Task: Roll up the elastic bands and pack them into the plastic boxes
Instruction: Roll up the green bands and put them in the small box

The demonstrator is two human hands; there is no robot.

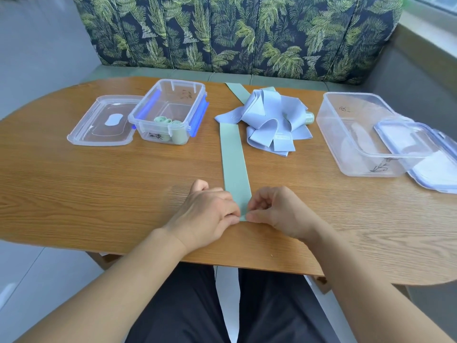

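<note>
A long green elastic band (232, 154) lies flat down the middle of the wooden table (99, 184), running from the far edge toward me. My left hand (210, 214) and my right hand (277, 211) pinch its near end from either side with curled fingers. A heap of light blue bands (269, 120) lies right of the green one, with a small green roll (309, 117) beside it. The small clear box (170, 95) with blue clips at the left holds rolled green bands (163, 121). A larger clear box (346, 125) stands at the right.
The small box's lid (99, 125) lies flat to its left. The large box's lid (430, 159) leans against its right side near the table's edge. A leaf-patterned bench back (235, 33) rises behind the table. My dark-trousered legs show below the near edge.
</note>
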